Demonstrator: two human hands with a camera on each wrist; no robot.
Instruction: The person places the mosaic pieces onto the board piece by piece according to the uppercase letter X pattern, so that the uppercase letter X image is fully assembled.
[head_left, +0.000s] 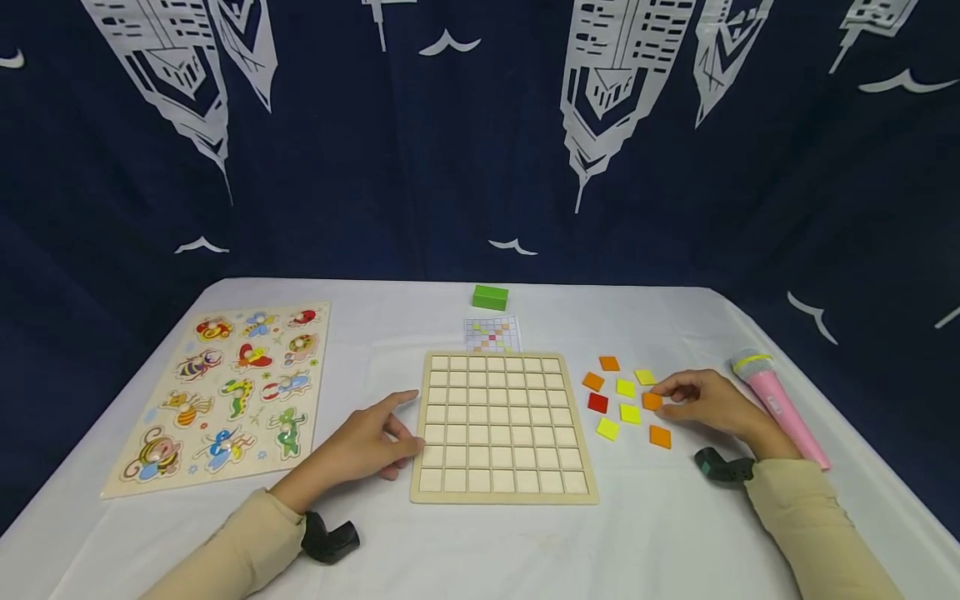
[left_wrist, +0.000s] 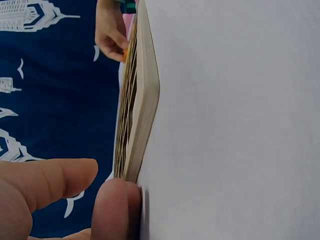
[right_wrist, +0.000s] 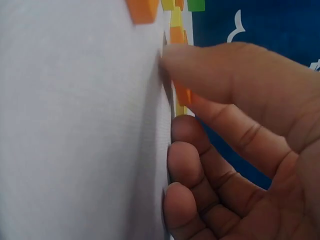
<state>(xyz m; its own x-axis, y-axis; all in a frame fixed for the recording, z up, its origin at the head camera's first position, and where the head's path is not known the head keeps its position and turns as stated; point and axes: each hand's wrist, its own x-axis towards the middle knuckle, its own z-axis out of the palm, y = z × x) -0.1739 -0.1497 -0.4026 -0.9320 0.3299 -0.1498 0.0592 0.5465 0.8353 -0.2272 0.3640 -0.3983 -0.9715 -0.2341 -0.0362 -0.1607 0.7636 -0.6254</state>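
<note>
My right hand (head_left: 708,406) pinches an orange square tile (head_left: 652,401) between thumb and fingers, low over the white table at the right. Around it lie loose tiles: yellow (head_left: 630,413), red (head_left: 597,402) and other orange ones (head_left: 660,437). A pale wooden board (head_left: 504,497) with a grid of square recesses lies flat in the middle. At its left edge rests my left hand (head_left: 372,442), thumb against the rim, index finger stretched forward and the other fingers bent. In the left wrist view, fingertips (left_wrist: 111,210) stand right at the board's side.
Behind the board lie a printed grid card (head_left: 492,334) and a green block (head_left: 491,297). A wooden puzzle board with cartoon insects (head_left: 232,392) lies at the left. A pink toy microphone (head_left: 783,408) lies beside the right forearm. A dark blue patterned curtain (head_left: 480,167) hangs behind the table.
</note>
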